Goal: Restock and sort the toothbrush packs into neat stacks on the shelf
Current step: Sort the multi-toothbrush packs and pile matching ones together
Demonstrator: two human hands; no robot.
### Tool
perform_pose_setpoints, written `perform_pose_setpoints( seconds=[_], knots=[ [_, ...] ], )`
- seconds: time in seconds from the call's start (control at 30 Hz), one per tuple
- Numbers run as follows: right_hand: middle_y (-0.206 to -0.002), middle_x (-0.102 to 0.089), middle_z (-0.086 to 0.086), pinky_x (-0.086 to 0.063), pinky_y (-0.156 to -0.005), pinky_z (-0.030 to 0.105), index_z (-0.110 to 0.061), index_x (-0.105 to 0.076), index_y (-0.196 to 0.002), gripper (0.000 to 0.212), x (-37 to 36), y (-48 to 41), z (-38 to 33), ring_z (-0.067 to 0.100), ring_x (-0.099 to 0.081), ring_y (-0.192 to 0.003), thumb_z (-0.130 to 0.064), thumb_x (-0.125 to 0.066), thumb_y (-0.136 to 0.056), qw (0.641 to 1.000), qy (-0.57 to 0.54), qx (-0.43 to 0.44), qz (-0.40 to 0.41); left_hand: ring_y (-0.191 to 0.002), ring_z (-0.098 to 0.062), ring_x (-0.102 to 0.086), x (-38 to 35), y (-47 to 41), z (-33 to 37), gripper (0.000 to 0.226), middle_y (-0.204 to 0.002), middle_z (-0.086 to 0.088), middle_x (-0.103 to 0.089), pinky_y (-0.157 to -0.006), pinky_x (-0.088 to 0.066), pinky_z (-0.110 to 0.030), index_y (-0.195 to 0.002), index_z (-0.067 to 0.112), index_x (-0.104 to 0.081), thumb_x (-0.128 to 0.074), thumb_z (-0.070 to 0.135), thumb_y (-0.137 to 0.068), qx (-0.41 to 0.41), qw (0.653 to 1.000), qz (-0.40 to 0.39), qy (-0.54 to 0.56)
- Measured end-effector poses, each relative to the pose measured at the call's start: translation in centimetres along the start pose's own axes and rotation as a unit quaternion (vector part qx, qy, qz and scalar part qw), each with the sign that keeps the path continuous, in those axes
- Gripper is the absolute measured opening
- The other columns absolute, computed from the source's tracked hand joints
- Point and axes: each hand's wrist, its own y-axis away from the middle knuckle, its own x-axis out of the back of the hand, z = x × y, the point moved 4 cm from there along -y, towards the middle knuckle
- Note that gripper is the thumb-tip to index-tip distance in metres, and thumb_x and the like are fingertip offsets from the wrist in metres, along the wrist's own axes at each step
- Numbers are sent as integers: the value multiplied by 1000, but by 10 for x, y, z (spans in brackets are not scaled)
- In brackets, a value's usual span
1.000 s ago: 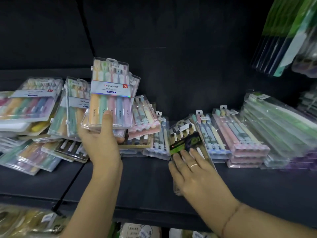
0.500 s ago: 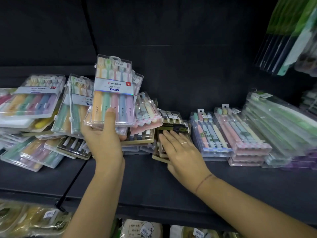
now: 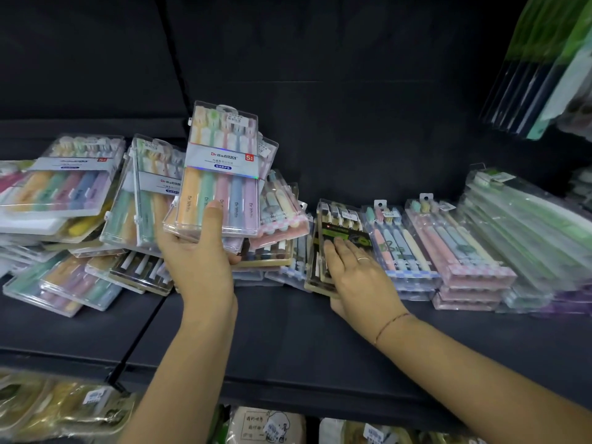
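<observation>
Dark shelf [image 3: 288, 331] w/ black back panel is carrying all stock at chest level. Left hand [image 3: 195, 261] is gripping the pastel 5-pack [image 3: 221, 174] upright and raised clear of the shelf: thumb is pressing on the front face, fingers are curling behind, and at least one more pack is sitting behind it in the same grip. Right hand [image 3: 358, 270] is lying flat, fingers straight and together, pressing on the black-green pack [image 3: 342, 232]; nothing is being clasped, and thumb pos. is hard to tell. That pack is topping a short stack at shelf ctr, tilting slightly. Ring [image 3: 363, 258] is showing on one finger, thin bracelet [image 3: 390, 322] on the wrist. Just beside, to the right, blue stack [image 3: 397, 245] and pink stack [image 3: 455, 251] are sitting squared up, touching each other. Further right, green-tinted packs [image 3: 528, 232] are leaning in a sloping heap. Left of ctr, loose pile [image 3: 80, 219] of mixed pastel packs is sprawling at various angles, overlapping, reaching behind the left hand. Hanging packs [image 3: 544, 68] are showing blurred at upper right. Bagged goods [image 3: 48, 408] are lying on the level below.
</observation>
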Motion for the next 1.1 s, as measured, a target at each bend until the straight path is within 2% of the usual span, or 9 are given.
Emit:
perform_pose_setpoints(
  seconds=[0.37, 0.47, 0.53, 0.67, 0.73, 0.87, 0.9, 1.0, 1.1],
  knots=[
    [-116, -67, 24, -58, -84, 46, 3, -66, -119, 83, 9, 20, 4, 35, -69, -102, -10, -90, -40, 999, 10, 41, 4, -42, -4, -46, -6, 9, 5, 45, -103, 8, -63, -47, -44, -23, -128, 14, -50, -66, 35, -91, 32, 999, -14, 25],
    [-156, -28, 20, -26, -118, 40, 0, -26, -151, 93, 16, 17, 8, 31, -31, -144, -31, -76, -79, 997, -11, 47, -58, -39, -3, -43, -12, 21, 3, 27, -89, 10, -60, -53, -43, -26, -109, 20, -52, -65, 36, -92, 77, 995, -38, 41],
    [-164, 2, 6, 0, -121, 31, -12, 0, -156, 84, 21, 15, 14, 20, 1, -151, -47, -49, -97, 989, -65, 46, -121, -39, -4, -44, -17, 31, 2, 24, -89, 9, -59, -52, -44, -25, -105, 23, -49, -65, 37, -92, 94, 993, -58, 39],
    [-164, -6, 0, -4, -120, 26, -16, -13, -156, 77, 30, 12, 18, 14, -5, -150, -56, -41, -96, 973, -179, 17, -147, -45, -6, -50, -27, 48, 5, 46, -99, 2, -62, -44, -45, -22, -131, 20, -43, -64, 35, -93, 83, 988, -115, 56],
    [-157, -27, -8, -15, -121, 27, -20, -33, -150, 68, 47, 13, 21, 5, -22, -144, -56, -41, -93, 936, -341, -39, -78, -46, -7, -52, -33, 58, 6, 43, -95, 2, -62, -43, -45, -22, -127, 19, -45, -65, 31, -91, 68, 985, -141, 67],
    [-123, -64, -20, -52, -96, 30, -43, -53, -125, 44, 95, 29, 16, -1, -61, -112, -64, -46, -86, 701, -697, -138, 68, -78, -14, -70, -48, 87, -5, 63, -107, 2, -67, -61, -57, -31, -127, 26, -44, -76, 35, -73, 69, 974, -201, 78],
    [-119, -66, -20, -56, -87, 28, -43, -51, -127, 47, 100, 34, 12, 0, -64, -106, -59, -51, -83, 678, -720, -136, 61, -87, -17, -71, -51, 96, -11, 68, -110, 1, -68, -67, -59, -34, -125, 28, -44, -83, 35, -70, 74, 973, -209, 66],
    [-121, -62, -20, -56, -84, 22, -44, -46, -132, 67, 101, 53, 16, -4, -63, -105, -45, -69, -70, 695, -697, -161, 67, -74, -18, -73, -56, 123, -26, 70, -100, -5, -70, -58, -56, -29, -119, 21, -42, -83, 41, -66, 106, 970, -218, 33],
    [-119, -65, -11, -59, -83, 32, -45, -54, -122, 55, 88, 70, 37, 5, -66, -102, -41, -73, -70, 683, -697, -217, 33, -78, -22, -73, -58, 134, -40, 76, -101, -3, -70, -58, -56, -28, -117, 15, -41, -77, 61, -69, 141, 956, -257, 16]
  ],
)
